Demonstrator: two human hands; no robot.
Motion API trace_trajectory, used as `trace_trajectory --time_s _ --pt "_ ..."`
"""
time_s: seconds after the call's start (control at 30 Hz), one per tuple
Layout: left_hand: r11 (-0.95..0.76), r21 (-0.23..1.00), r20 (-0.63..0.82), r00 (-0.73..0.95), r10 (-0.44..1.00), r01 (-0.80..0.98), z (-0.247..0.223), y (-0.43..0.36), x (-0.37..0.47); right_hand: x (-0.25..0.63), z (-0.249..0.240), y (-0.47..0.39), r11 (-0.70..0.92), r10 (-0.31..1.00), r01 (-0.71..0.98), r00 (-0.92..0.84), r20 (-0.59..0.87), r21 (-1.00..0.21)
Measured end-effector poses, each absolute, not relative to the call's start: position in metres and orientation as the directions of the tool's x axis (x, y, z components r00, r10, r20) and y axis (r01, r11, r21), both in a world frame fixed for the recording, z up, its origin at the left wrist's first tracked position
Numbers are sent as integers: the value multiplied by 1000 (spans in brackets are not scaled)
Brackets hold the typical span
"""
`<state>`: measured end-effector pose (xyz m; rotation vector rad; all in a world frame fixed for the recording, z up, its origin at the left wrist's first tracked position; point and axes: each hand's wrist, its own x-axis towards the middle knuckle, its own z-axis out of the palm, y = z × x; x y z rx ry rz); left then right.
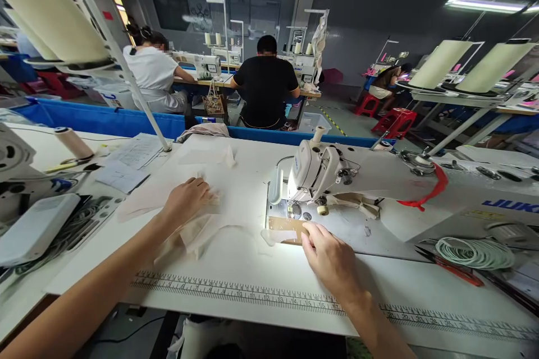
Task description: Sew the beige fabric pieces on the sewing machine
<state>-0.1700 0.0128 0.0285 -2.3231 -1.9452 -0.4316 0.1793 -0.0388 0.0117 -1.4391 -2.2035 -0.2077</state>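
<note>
My left hand (189, 199) reaches over thin, pale fabric pieces (200, 235) on the white table. Its fingertips and the cloth beside them are smeared by motion, so whether it grips any is unclear. My right hand (330, 255) rests by the sewing machine's brown plate (290, 224), fingers bent and thumb drawn in against them. What lies between those fingers, if anything, is hidden. A small whitish strip (282, 235) lies across the plate's front edge, just left of the right fingertips. Behind it stands the lit needle area of the sewing machine (311, 174).
A printed ruler (252, 294) runs along the table's front edge. Red-handled scissors (458, 272) and a coil of pale green cord (475, 252) lie at right. Papers (126, 162) and a thread cone (73, 143) are at left. Beyond the blue trough (138, 120), people sit at other machines.
</note>
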Motion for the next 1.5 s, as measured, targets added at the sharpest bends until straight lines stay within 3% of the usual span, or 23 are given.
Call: trace_trajectory --time_s 0.07,0.17,0.23,0.3,0.37,0.43,0.5,0.7,0.87,1.0,1.23,1.5 --pt "-114 294 315 16 949 949 37 12 -175 186 14 -40 448 811 876 -314 493 -179" --pt "50 594 360 -321 876 803 69 1 -183 194 19 -44 491 805 830 -317 502 -265" --pt "104 666 355 -436 827 739 90 -12 -183 196 22 -46 561 792 760 -377 480 -329" --pt "52 662 295 -323 899 748 100 -26 -173 195 22 -48 638 759 675 -468 453 -370" --pt "-56 635 160 -60 985 770 93 -37 -155 193 21 -49 690 721 626 -543 430 -364" --pt "-131 637 -27 192 981 760 73 -40 -135 191 20 -51 714 697 629 -603 388 -306" --pt "-160 647 -143 326 935 745 52 -33 -123 189 20 -52 719 691 662 -647 323 -211" --pt "-170 561 -67 249 966 810 46 3 -120 173 28 -44 718 674 695 -705 219 26" --pt "-250 738 -67 437 897 626 62 1 -56 161 26 -36 686 690 718 -692 213 113" --pt "-159 838 -87 416 905 522 43 8 -14 161 21 -39 667 705 740 -665 248 89" --pt "-205 705 -50 336 941 679 18 18 -14 167 18 -39 667 710 744 -648 275 32" --pt "-125 706 -134 304 943 697 23 18 -11 178 23 -35 599 788 777 -528 316 -194"
